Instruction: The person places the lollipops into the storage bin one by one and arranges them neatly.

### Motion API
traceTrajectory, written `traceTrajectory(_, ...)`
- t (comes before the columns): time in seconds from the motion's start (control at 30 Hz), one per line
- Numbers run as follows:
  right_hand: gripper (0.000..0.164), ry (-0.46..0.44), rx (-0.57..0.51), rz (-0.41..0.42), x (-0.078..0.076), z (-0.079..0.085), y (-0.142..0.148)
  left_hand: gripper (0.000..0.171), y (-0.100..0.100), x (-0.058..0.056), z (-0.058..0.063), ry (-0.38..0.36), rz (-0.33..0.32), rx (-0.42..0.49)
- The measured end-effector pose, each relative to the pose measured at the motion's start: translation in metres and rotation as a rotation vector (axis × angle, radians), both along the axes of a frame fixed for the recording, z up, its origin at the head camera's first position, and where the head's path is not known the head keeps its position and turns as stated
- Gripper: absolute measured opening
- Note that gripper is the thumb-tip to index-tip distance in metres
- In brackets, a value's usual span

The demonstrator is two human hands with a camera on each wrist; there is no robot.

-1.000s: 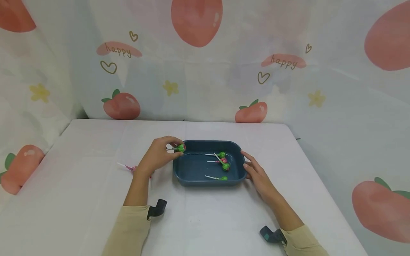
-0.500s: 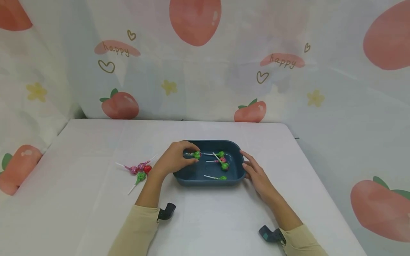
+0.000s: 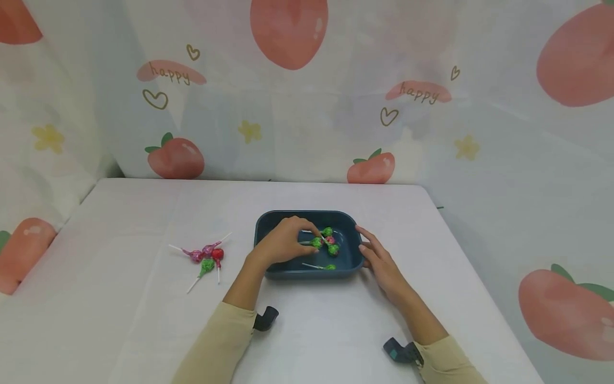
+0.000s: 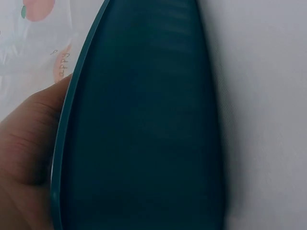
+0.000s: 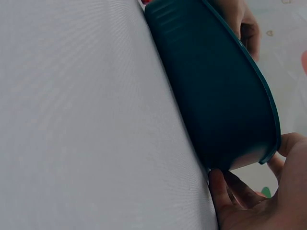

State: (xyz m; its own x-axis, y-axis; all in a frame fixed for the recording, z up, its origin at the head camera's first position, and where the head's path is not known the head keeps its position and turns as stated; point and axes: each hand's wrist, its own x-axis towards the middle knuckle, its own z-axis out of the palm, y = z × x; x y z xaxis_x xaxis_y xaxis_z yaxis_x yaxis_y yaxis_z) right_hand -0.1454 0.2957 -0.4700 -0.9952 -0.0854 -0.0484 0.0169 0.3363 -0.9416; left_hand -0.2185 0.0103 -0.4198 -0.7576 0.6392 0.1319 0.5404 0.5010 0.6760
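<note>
In the head view my left hand (image 3: 287, 241) reaches into the dark blue tray (image 3: 268, 217). Its thumb and fingers pinch a green-wrapped lollipop (image 3: 316, 242), with the white stick pointing back toward the palm. Close beside it in the tray lie other lollipops: green ones (image 3: 333, 249), a pink one (image 3: 330, 240), and a green one (image 3: 330, 267) nearer the front wall. My right hand (image 3: 386, 264) rests against the tray's right end, fingers at the rim. The right wrist view shows its fingertips (image 5: 218, 181) touching low on the tray's outer wall (image 5: 216, 96).
Left of the tray, a small cluster lies on the white-covered table (image 3: 144, 213): purple lollipops (image 3: 195, 256), a red lollipop (image 3: 218, 254) and a green lollipop (image 3: 207, 265). A fruit-patterned cloth (image 3: 297, 122) hangs behind the table.
My left hand has carried the green lollipop rightward from the tray's left rim to beside the other lollipops inside. The loose cluster has come into view. My right hand stays at the tray's end.
</note>
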Motion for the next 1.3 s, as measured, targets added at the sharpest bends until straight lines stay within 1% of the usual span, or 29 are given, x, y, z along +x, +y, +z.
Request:
traceTrajectory(0.17,0.049,-0.002,-0.003,-0.001,0.000,-0.001,-0.001,0.031,0.010,-0.005,-0.001,-0.002,-0.029,-0.051)
traceTrajectory(0.33,0.049,-0.008,0.003,-0.007,0.001,0.000,-0.004,0.030,0.017,-0.009,0.001,0.024,-0.066,-0.060)
traceTrajectory(0.43,0.048,-0.010,-0.001,-0.007,0.001,0.000,-0.005,0.029,0.021,-0.010,0.003,0.044,-0.068,-0.096)
traceTrajectory(0.53,0.049,-0.004,-0.003,0.000,0.001,0.000,-0.005,0.030,0.023,-0.009,0.004,0.061,-0.055,-0.158)
traceTrajectory(0.63,0.049,0.007,-0.007,0.004,0.001,0.000,-0.004,0.031,0.025,-0.008,0.004,0.070,-0.042,-0.194)
traceTrajectory(0.77,0.049,0.007,-0.009,-0.005,0.001,0.001,-0.003,0.031,0.025,-0.007,0.005,0.069,-0.025,-0.199)
traceTrajectory(1.0,0.048,-0.015,-0.022,-0.016,0.001,0.002,-0.003,0.030,0.024,-0.004,0.004,0.033,-0.005,-0.189)
traceTrajectory(1.3,0.049,0.001,-0.013,-0.013,0.003,0.004,-0.002,0.030,0.023,-0.006,0.005,0.042,0.008,-0.225)
